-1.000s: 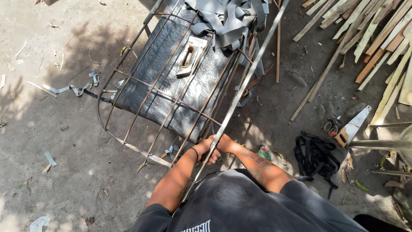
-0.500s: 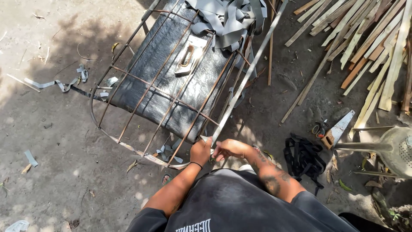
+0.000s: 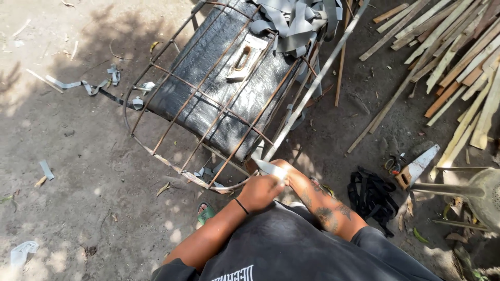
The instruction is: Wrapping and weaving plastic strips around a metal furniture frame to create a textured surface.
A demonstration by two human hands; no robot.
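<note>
Harsh daylight here, pretty bright overall. Dappled sun spots land on the dirt ground (image 3: 78,198) near left, while a big soft shadow covers the far left and the middle. The wooden slats (image 3: 458,57) far right catch full sun and look a bit washed out. Focus is decent everywhere, only slight softness at the corners and near edge.

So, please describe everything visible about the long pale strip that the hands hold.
The long pale strip looks like split cane or bamboo, thin, flat and straight. It runs diagonally from the hands up past the rusty wire frame, over the frame's right side. The left hand grips its lower end; the right hand is mostly hidden behind it.
</note>
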